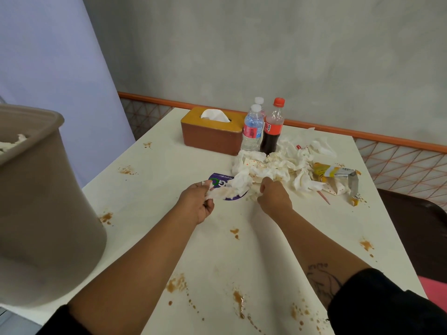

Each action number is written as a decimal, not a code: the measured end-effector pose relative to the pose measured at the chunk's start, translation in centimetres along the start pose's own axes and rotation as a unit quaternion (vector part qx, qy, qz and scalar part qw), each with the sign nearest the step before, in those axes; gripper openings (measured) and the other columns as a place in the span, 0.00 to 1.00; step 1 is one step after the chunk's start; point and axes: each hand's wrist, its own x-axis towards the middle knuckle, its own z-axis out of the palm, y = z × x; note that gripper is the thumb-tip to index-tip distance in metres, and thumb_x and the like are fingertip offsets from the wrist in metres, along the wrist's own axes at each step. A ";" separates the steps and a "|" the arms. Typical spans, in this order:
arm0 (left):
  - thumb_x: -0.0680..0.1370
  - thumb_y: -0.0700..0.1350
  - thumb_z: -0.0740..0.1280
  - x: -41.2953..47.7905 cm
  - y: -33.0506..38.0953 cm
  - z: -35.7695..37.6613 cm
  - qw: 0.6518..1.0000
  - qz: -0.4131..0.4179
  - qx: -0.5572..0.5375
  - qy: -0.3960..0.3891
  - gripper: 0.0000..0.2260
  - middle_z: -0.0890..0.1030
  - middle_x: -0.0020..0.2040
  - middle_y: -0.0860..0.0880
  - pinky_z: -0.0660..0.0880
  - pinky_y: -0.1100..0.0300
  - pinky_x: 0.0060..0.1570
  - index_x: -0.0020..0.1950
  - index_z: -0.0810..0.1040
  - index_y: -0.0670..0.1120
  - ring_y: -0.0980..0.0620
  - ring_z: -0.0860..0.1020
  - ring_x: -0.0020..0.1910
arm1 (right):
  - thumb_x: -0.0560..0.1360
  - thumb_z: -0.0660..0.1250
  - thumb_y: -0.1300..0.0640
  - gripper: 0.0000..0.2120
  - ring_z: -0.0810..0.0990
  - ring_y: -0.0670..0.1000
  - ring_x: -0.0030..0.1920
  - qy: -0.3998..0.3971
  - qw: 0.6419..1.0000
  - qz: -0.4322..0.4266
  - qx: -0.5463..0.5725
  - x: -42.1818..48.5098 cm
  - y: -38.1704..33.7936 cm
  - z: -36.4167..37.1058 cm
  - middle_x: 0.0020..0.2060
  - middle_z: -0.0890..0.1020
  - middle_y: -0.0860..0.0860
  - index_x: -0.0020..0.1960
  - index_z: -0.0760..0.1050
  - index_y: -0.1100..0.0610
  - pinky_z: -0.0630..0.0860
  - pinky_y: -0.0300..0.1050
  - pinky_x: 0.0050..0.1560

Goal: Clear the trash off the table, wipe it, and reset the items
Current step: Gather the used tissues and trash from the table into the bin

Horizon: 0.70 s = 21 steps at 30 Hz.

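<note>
Early in the clean-up, most of the trash is yet to leave the tabletop (pixel 169 155).
Our left hand (pixel 197 204) pinches a crumpled tissue (pixel 217 193), and our right hand (pixel 273 197) curls into the heap (pixel 278 165) mid-table. The bin (pixel 48 213) at left holds only scraps. A yellow wrapper (pixel 336 171) and brown stains (pixel 238 301) remain. The bottles (pixel 252 128) and tissue box (pixel 212 131) crowd the heap, and we judge that wiping and resetting lie ahead.
</note>
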 end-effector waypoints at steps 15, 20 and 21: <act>0.82 0.48 0.59 -5.6 1.4 2.9 0.988 0.121 -0.079 0.061 0.09 0.76 0.43 0.46 0.72 0.63 0.32 0.54 0.74 0.44 0.53 0.74 0.37 | 0.73 0.66 0.66 0.08 0.71 0.42 0.33 0.049 0.925 -0.189 0.327 -6.8 -8.8 -5.1 0.35 0.73 0.45 0.51 0.76 0.60 0.66 0.27 0.31; 0.81 0.53 0.58 -9.0 3.5 2.2 0.978 0.177 -0.089 0.060 0.13 0.78 0.45 0.46 0.78 0.55 0.43 0.52 0.74 0.45 0.48 0.78 0.44 | 0.73 0.68 0.64 0.06 0.76 0.47 0.41 0.056 0.901 -0.239 0.357 -9.7 -12.0 -6.6 0.44 0.80 0.52 0.46 0.74 0.55 0.69 0.29 0.36; 0.81 0.54 0.58 -10.1 4.1 2.0 0.976 0.193 -0.087 0.054 0.13 0.79 0.45 0.46 0.78 0.54 0.44 0.51 0.74 0.45 0.49 0.78 0.44 | 0.73 0.68 0.64 0.06 0.76 0.47 0.40 0.057 0.896 -0.252 0.361 -10.2 -12.7 -6.9 0.42 0.80 0.51 0.45 0.73 0.55 0.69 0.29 0.35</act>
